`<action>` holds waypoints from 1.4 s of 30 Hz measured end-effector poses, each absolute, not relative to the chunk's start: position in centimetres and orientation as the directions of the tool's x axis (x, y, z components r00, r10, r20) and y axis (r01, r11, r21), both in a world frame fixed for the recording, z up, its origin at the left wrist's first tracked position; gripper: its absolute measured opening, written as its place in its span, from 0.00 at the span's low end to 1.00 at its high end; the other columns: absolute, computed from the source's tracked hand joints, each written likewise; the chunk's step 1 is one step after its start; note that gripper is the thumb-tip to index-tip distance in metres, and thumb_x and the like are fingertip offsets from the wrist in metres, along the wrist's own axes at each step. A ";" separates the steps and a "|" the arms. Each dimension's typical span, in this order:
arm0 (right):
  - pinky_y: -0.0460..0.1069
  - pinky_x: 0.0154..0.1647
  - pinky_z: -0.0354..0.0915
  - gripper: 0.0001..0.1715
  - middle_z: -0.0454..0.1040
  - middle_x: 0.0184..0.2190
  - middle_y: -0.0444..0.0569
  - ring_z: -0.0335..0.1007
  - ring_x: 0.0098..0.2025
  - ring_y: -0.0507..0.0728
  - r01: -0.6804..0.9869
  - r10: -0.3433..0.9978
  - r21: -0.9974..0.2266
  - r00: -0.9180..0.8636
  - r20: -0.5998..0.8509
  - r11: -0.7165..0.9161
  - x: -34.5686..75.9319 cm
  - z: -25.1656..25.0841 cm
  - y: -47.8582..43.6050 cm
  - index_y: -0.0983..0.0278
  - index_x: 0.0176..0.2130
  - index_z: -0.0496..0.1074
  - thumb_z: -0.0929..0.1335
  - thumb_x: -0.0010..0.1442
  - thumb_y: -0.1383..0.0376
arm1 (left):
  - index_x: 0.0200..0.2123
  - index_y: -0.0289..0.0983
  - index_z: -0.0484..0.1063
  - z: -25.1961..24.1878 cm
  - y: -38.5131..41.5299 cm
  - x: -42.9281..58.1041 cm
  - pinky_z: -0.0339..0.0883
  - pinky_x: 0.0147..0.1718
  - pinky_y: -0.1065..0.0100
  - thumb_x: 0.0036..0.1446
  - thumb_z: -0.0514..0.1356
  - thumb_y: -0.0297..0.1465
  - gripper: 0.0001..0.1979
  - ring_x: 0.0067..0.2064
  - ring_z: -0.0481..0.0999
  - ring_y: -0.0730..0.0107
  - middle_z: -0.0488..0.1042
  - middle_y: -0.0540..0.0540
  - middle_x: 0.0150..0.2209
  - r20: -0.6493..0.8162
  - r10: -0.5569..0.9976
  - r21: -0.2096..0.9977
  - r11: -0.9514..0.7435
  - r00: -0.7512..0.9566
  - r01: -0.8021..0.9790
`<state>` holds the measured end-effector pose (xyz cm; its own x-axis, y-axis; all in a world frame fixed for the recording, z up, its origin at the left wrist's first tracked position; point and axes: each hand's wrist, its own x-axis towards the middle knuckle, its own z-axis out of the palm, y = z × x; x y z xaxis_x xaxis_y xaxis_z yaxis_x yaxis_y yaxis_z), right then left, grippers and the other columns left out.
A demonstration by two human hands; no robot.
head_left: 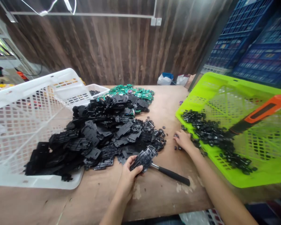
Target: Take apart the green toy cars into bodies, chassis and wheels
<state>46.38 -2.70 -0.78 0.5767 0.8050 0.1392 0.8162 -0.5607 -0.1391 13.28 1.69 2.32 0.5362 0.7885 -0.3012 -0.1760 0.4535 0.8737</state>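
Observation:
My left hand [128,175] grips a flat black plastic chassis part [144,158] just above the wooden table [154,197]. Beside it lies a hammer with a black handle [173,176], its head hidden under the part. My right hand [184,140] rests on the table at the lip of a tipped lime-green crate [259,179], fingers touching small black wheel pieces [213,134] that spill from it. Whether it holds one is unclear. A big heap of black chassis parts [100,137] lies to the left.
A white lattice crate [25,103] lies tipped at the left, the heap spilling from it. Green parts [131,91] pile up behind the heap. An orange and black tool handle [262,114] lies in the green crate. Blue crates [248,37] stand stacked at the right.

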 end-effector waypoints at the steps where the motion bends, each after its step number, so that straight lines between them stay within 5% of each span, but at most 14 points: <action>1: 0.55 0.44 0.53 0.12 0.68 0.43 0.57 0.65 0.45 0.62 0.826 0.808 -0.145 0.563 0.173 -0.545 46.0 -0.2 -2.8 0.65 0.41 0.71 0.62 0.59 0.67 | 0.39 0.36 0.68 2.3 1.5 13.3 0.69 0.25 0.71 0.38 0.69 0.30 0.22 0.31 0.72 0.70 0.72 0.48 0.35 -0.308 0.782 0.868 0.464 0.542 -0.176; 7: 0.53 0.48 0.51 0.15 0.71 0.45 0.51 0.65 0.47 0.59 0.922 0.890 -0.197 0.377 0.255 -0.333 38.9 1.4 -6.1 0.61 0.44 0.69 0.62 0.57 0.70 | 0.39 0.38 0.65 2.4 1.2 12.3 0.69 0.22 0.71 0.41 0.68 0.32 0.21 0.29 0.73 0.68 0.72 0.49 0.34 -0.322 0.785 0.863 0.473 0.529 -0.178; 10: 0.53 0.47 0.50 0.20 0.73 0.44 0.48 0.66 0.46 0.59 0.941 0.925 -0.242 0.293 0.243 -0.235 34.3 -0.3 -8.5 0.59 0.45 0.68 0.61 0.55 0.73 | 0.38 0.37 0.68 2.9 1.4 11.4 0.68 0.24 0.73 0.42 0.68 0.30 0.18 0.32 0.73 0.68 0.71 0.49 0.33 -0.172 0.897 0.965 0.236 0.408 -0.112; 13: 0.53 0.45 0.51 0.20 0.73 0.45 0.50 0.65 0.48 0.60 0.896 0.869 -0.308 0.407 0.281 -0.320 32.4 -2.2 -9.6 0.60 0.48 0.67 0.62 0.56 0.73 | 0.33 0.36 0.72 3.5 1.7 10.7 0.69 0.36 0.72 0.43 0.67 0.29 0.12 0.38 0.74 0.67 0.73 0.48 0.33 -0.040 0.939 0.996 0.065 0.342 -0.063; 18: 0.56 0.43 0.54 0.10 0.74 0.38 0.53 0.65 0.45 0.65 0.840 0.796 -0.310 0.529 0.293 -0.445 33.8 -3.7 -9.3 0.64 0.39 0.70 0.66 0.56 0.63 | 0.36 0.33 0.72 2.7 2.4 11.4 0.70 0.32 0.70 0.45 0.68 0.36 0.17 0.34 0.77 0.66 0.76 0.45 0.32 -0.272 0.832 0.918 0.375 0.484 -0.129; 21: 0.57 0.42 0.55 0.14 0.75 0.33 0.54 0.67 0.41 0.66 0.801 0.734 -0.377 0.588 0.340 -0.466 34.2 -3.0 -9.0 0.64 0.34 0.70 0.67 0.56 0.56 | 0.42 0.33 0.69 2.2 2.1 12.4 0.70 0.27 0.69 0.48 0.65 0.42 0.22 0.30 0.78 0.63 0.77 0.42 0.34 -0.421 0.681 0.775 0.613 0.600 -0.153; 26: 0.54 0.43 0.60 0.17 0.76 0.35 0.51 0.71 0.38 0.60 0.722 0.709 -0.668 0.567 0.419 -0.183 30.0 1.3 -9.2 0.62 0.38 0.70 0.67 0.56 0.52 | 0.44 0.37 0.63 1.8 0.2 13.2 0.70 0.30 0.68 0.40 0.70 0.30 0.27 0.30 0.78 0.66 0.77 0.45 0.36 -0.389 0.656 0.783 0.605 0.647 -0.144; 30: 0.54 0.45 0.55 0.12 0.76 0.36 0.49 0.71 0.40 0.59 0.816 0.814 -0.578 0.342 0.470 -0.009 25.9 2.9 -8.8 0.61 0.39 0.71 0.69 0.57 0.57 | 0.33 0.37 0.61 1.0 -0.8 13.4 0.62 0.25 0.76 0.40 0.65 0.23 0.17 0.26 0.72 0.74 0.72 0.54 0.24 -0.290 0.763 0.931 0.365 0.578 -0.014; 34: 0.54 0.45 0.51 0.09 0.76 0.34 0.47 0.71 0.39 0.57 0.872 0.779 -0.490 0.302 0.549 0.007 24.6 1.8 -8.4 0.62 0.39 0.71 0.68 0.59 0.60 | 0.29 0.36 0.63 0.6 -1.0 13.7 0.60 0.27 0.77 0.40 0.61 0.20 0.12 0.29 0.71 0.74 0.72 0.53 0.26 -0.193 0.806 0.973 0.230 0.560 0.005; 42: 0.55 0.49 0.51 0.11 0.76 0.38 0.50 0.70 0.41 0.57 0.896 0.788 -0.444 0.282 0.547 -0.012 24.4 1.0 -8.8 0.64 0.46 0.70 0.66 0.62 0.65 | 0.30 0.35 0.66 0.6 -1.4 14.2 0.62 0.28 0.75 0.42 0.61 0.23 0.09 0.30 0.73 0.70 0.74 0.50 0.27 -0.203 0.836 0.978 0.202 0.510 0.058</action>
